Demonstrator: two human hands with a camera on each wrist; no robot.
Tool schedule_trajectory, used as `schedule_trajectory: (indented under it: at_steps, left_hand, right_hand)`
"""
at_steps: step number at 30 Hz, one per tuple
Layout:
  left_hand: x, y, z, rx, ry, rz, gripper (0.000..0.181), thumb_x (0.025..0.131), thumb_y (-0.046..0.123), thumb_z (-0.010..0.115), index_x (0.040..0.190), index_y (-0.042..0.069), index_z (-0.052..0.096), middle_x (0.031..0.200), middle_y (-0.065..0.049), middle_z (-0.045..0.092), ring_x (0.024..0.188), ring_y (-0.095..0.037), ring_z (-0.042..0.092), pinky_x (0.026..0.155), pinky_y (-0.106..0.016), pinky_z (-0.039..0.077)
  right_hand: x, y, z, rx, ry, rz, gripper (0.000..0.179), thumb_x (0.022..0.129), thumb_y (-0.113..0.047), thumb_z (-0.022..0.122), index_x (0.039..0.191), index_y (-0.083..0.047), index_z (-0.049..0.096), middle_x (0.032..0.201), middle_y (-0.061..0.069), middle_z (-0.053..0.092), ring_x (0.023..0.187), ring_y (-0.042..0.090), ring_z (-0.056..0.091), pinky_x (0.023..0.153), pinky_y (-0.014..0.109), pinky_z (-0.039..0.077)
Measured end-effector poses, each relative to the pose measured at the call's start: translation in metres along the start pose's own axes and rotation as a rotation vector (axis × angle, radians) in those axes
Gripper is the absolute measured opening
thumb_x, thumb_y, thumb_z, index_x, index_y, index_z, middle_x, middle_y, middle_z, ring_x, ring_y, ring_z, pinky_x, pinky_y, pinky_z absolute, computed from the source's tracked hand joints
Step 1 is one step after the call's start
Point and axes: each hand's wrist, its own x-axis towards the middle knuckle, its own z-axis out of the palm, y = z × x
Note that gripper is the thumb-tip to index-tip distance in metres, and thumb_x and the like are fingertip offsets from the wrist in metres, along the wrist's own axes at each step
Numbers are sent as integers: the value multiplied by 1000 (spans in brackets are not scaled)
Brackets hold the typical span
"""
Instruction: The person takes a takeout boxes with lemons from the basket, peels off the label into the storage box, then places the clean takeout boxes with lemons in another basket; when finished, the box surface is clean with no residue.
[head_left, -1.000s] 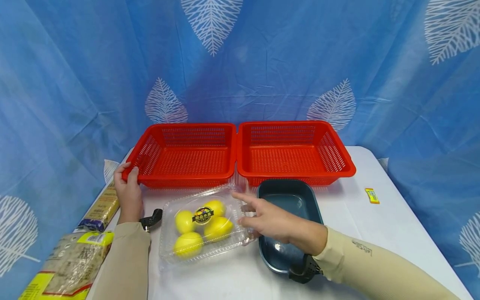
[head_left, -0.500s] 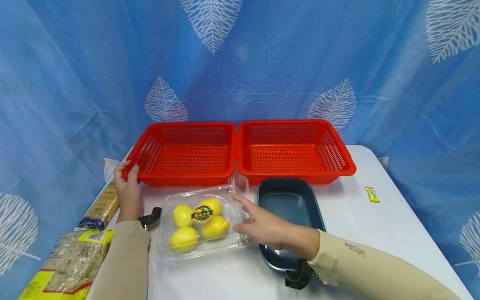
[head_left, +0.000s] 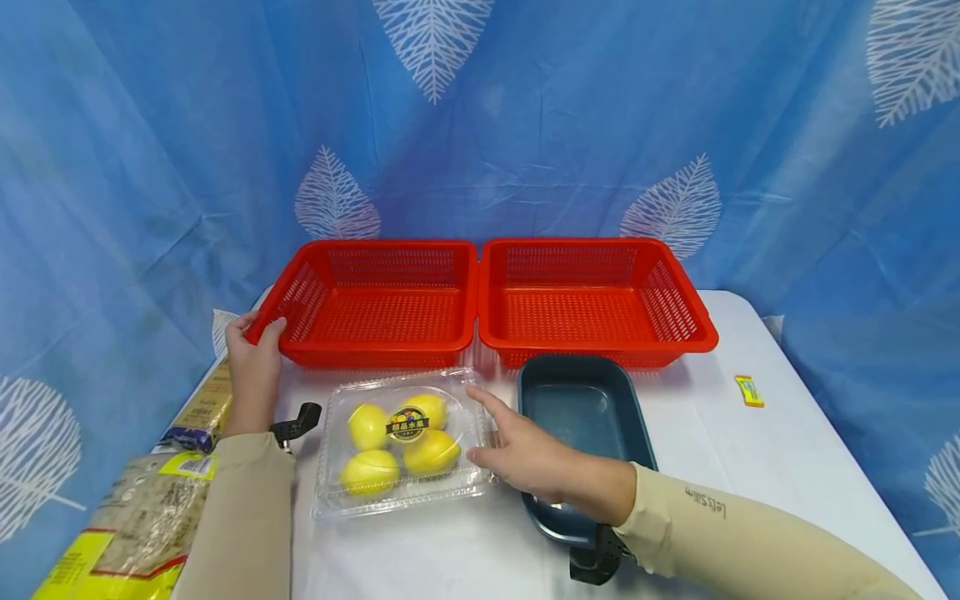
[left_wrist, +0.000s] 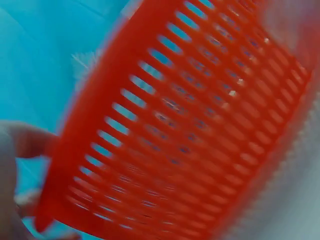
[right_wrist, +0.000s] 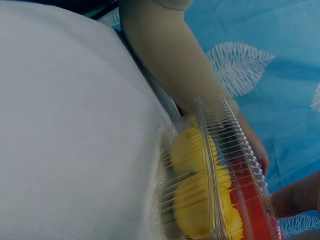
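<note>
My left hand (head_left: pixel 253 375) grips the near left corner of the left red basket (head_left: pixel 390 343). In the left wrist view its fingers (left_wrist: pixel 30 140) lie against the outside of the basket rim. A clear plastic clamshell box (head_left: pixel 468 433) with several yellow lemons (head_left: pixel 431 454) inside lies on the table before that basket. Its lid is down and carries a black label. My right hand (head_left: pixel 528 454) stays at the box's right edge, index finger and thumb spread apart. In the right wrist view the box (right_wrist: pixel 217 175) shows from the side.
A second red basket (head_left: pixel 596 343) stands beside the first at the back. A dark blue tub (head_left: pixel 581 408) sits under my right wrist. A small yellow packet (head_left: pixel 748 390) lies far right. Two bags of dry food, a gold pack (head_left: pixel 206 408) and a larger bag (head_left: pixel 146 508), line the left edge.
The clamshell box, tilted earlier, now lies flat on the table. My right hand's fingers have straightened at its edge. The left hand has stayed at the basket corner, its thumb slightly shifted.
</note>
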Motion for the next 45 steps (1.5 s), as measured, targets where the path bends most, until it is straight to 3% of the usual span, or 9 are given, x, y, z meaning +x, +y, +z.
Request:
schedule_trajectory:
  at_steps: [5,9,15,21,26,33,37,41,45]
  left_hand:
    - [-15,37,-4,258,17,29,66,104,30,61,159,11,29,166,-11,25,147,-29,35,115,-43,41]
    - [-40,70,-6,362,13,117,68,103,30,62,161,13,30,168,-6,26,152,-25,26,117,-48,38]
    - [-80,86,2,539,-173,322,76,101,27,67,161,2,27,161,-23,32,140,-41,36,106,-63,43]
    - [-114,75,-8,688,-470,348,94,99,34,74,165,1,14,162,-32,19,142,-55,23,102,-80,32]
    - [-128,52,-26,589,-553,334,94,97,26,78,165,2,17,165,-29,20,149,-55,17,106,-84,23]
    - [-128,15,-39,469,-785,178,96,100,22,74,169,9,9,171,-24,8,152,-57,5,114,-77,13]
    - [-126,2,-42,433,-913,172,104,98,20,76,171,21,3,173,-20,-1,153,-55,2,122,-46,22]
    - [-123,-9,-44,362,-987,191,110,94,15,78,170,35,1,174,-12,-7,154,-51,-6,112,-17,19]
    - [-120,-16,-41,317,-997,156,109,94,14,77,169,41,3,174,-5,-11,155,-46,-13,122,-55,11]
  right_hand:
    - [-1,0,1,17,6,12,85,96,-2,73,166,-28,32,163,19,31,138,44,41,102,57,51]
    - [-1,0,1,19,5,13,85,96,-3,74,166,-29,33,163,19,31,138,44,41,101,56,51]
    - [-1,0,1,23,5,12,85,96,-2,72,166,-29,32,165,18,29,143,48,38,106,65,44]
    - [-1,-2,2,27,3,25,86,96,-2,73,166,-29,32,165,19,29,143,47,37,105,64,46]
    - [-1,-3,2,28,5,16,85,96,-1,73,166,-28,32,165,19,28,144,48,36,107,67,42]
    - [-2,-2,1,29,10,22,86,96,-2,73,166,-31,33,166,19,27,144,48,36,107,67,42]
    - [-1,-2,1,36,3,20,86,96,-2,73,166,-31,32,167,17,27,143,50,38,105,67,44]
    - [-1,-1,2,53,0,17,86,96,-1,73,166,-30,32,167,17,26,143,52,38,104,67,44]
    - [-1,-1,2,66,0,16,87,96,0,72,167,-30,30,169,18,23,144,53,37,103,67,44]
